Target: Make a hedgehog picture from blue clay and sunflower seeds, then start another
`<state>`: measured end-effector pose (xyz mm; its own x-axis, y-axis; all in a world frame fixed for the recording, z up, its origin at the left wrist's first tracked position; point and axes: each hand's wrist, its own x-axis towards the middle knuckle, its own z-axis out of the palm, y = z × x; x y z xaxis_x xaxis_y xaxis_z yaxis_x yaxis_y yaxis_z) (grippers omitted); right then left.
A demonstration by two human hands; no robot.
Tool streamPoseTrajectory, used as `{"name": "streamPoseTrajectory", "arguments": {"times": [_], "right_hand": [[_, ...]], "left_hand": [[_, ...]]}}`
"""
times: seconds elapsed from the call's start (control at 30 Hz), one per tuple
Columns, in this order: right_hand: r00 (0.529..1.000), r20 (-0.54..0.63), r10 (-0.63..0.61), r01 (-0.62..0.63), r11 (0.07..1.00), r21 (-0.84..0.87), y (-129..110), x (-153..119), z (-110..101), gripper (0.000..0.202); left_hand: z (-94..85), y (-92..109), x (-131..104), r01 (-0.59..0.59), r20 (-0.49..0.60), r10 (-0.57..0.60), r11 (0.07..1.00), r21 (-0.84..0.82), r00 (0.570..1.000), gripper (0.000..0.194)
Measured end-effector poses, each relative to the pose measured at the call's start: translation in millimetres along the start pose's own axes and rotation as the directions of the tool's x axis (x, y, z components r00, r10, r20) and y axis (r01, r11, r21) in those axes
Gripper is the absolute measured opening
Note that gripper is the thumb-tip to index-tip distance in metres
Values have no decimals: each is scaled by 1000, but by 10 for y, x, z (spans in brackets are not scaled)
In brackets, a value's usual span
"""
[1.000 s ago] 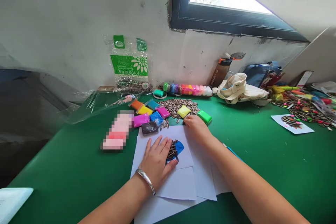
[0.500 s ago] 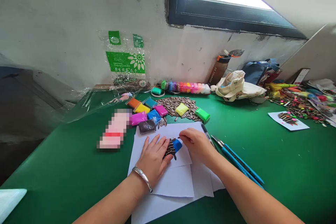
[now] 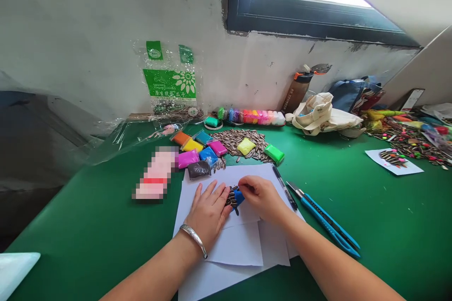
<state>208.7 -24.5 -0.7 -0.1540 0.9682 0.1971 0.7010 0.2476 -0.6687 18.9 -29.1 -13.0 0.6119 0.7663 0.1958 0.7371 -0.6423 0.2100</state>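
Apparently for steadiness, the paper (image 3: 240,244) is pressed by the left hand (image 3: 207,211), fingers slightly apart. At its two o'clock the seeded blue clay (image 3: 239,198) is placed, reached by the right hand (image 3: 263,197), fingertips pinched together; any held piece cannot be discerned.

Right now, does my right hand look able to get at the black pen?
Probably yes: the pen lies just beside the right hand, on the side away from the left hand, and nothing seems to lie on top of it.
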Motion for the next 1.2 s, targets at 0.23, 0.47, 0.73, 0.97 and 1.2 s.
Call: {"name": "streamPoseTrajectory", "arguments": {"times": [0.23,0.47,0.73,0.97,1.2], "right_hand": [[1000,-2,-2,2,995,-98,-24,9,4,14],[1000,22,7,-3,987,-163,5,35,73,15],[996,63,-64,74,983,-166,11,52,97,14],[998,-23,-57,53,987,-150,73,-47,-7,10],[997,-15,-77,73,982,-174,87,-50,19,16]], "left_hand": [[-3,2,-4,3,0,-3,1000,7,1000,40],[9,3,0,1,-3,-1,1000,2,1000,39],[5,15,10,-4,26,3,1000,23,1000,39],[6,8,3,-5,13,5,1000,18,1000,39],[17,12,1,-5,-6,5,1000,15,1000,38]]}}
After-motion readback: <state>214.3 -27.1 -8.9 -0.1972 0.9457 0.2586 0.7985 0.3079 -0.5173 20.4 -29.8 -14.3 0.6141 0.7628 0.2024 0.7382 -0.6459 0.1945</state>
